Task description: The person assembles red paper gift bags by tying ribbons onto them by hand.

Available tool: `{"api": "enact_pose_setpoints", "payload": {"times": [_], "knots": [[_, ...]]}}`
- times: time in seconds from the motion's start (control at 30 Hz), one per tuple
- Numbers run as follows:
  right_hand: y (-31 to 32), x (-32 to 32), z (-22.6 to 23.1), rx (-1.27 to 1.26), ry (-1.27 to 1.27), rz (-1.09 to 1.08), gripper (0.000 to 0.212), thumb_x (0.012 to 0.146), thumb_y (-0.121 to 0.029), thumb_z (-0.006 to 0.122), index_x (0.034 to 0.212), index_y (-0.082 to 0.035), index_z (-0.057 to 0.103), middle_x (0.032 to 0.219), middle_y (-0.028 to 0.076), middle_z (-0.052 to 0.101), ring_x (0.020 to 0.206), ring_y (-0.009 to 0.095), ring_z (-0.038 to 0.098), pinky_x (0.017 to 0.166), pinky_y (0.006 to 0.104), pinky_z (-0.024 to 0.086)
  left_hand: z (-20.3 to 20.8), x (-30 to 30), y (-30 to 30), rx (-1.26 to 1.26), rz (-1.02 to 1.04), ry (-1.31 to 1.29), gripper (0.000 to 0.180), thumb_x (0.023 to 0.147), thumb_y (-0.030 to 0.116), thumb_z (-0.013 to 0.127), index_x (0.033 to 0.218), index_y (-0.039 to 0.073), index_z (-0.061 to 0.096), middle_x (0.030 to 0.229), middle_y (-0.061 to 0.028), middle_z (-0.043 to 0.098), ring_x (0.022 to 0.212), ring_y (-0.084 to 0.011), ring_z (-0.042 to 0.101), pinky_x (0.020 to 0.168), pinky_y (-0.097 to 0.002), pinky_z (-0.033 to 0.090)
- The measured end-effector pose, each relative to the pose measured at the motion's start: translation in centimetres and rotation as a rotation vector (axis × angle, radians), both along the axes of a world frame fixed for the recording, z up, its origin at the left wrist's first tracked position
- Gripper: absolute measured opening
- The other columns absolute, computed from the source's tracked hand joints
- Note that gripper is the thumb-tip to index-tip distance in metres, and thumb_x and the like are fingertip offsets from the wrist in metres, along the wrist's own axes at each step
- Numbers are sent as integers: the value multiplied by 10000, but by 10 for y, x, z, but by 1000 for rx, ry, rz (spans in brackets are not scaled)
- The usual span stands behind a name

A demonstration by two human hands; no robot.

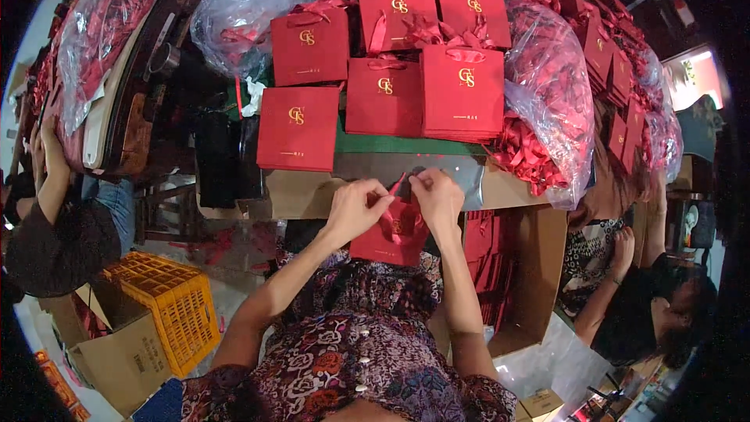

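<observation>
A: Where does the small red bag (385, 249) lie from the hands?
B: Over the lap, just beneath them: toward five o'clock from the left hand (361, 207), toward eight from the right hand (438, 197). The left looks nearer.

A: And its long axis?
B: Roughly six to twelve, the top tipped slightly toward one. The ribbon (400, 184) rises above its top edge, in the gap between the two hands, so that gap seems what matters most.

A: How open are the hands?
B: The left is nearly closed, thumb and forefinger pinching the ribbon's lower part. The right has its fingers curled inward by the ribbon's upper end; whether they grip it, I can't tell.

A: Anything beyond?
B: Stacked red bags (297, 129) on the table, from eleven to one o'clock.
</observation>
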State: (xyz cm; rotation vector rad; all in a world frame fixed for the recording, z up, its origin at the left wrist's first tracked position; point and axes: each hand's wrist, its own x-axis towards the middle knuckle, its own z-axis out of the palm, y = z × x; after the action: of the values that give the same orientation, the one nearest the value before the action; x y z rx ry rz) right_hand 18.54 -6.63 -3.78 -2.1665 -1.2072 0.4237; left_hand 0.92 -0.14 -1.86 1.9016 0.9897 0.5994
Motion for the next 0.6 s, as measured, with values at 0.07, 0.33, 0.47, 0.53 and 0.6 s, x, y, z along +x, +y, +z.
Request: {"api": "enact_pose_setpoints", "payload": {"times": [0.07,0.33,0.47,0.53,0.6], "knots": [[-1,0,0,33,30,22,183,809,-201,759,832,-44,667,812,144,650,731,360,654,644,441,503,4,3,4,3,-5,32,187,804,229,776,825,57,705,700,-68,621,527,-192,559,504,-345,421],[-4,-3,1,106,5,20,150,817,-163,746,842,-46,657,826,150,636,731,352,650,631,437,502,-5,32,16,225,-49,253,197,729,197,785,840,74,678,761,-66,653,723,-278,605,724,-403,492],[-5,-4,3,138,72,39,146,830,-162,737,850,-39,659,818,145,640,704,346,640,627,425,499,-23,33,14,264,-87,219,142,763,164,760,841,77,679,749,-66,681,702,-274,606,733,-383,479],[-8,-3,4,180,152,61,136,849,-157,723,867,-34,667,799,140,643,686,338,634,625,410,496,-26,33,11,88,32,36,109,760,117,748,824,67,675,755,-92,694,732,-313,615,754,-406,463],[-12,-2,8,166,146,71,145,867,-164,714,899,-27,680,784,137,659,686,287,659,623,370,504,-27,31,9,138,29,13,91,810,91,726,865,40,673,748,-96,694,683,-271,644,703,-372,491]]}}
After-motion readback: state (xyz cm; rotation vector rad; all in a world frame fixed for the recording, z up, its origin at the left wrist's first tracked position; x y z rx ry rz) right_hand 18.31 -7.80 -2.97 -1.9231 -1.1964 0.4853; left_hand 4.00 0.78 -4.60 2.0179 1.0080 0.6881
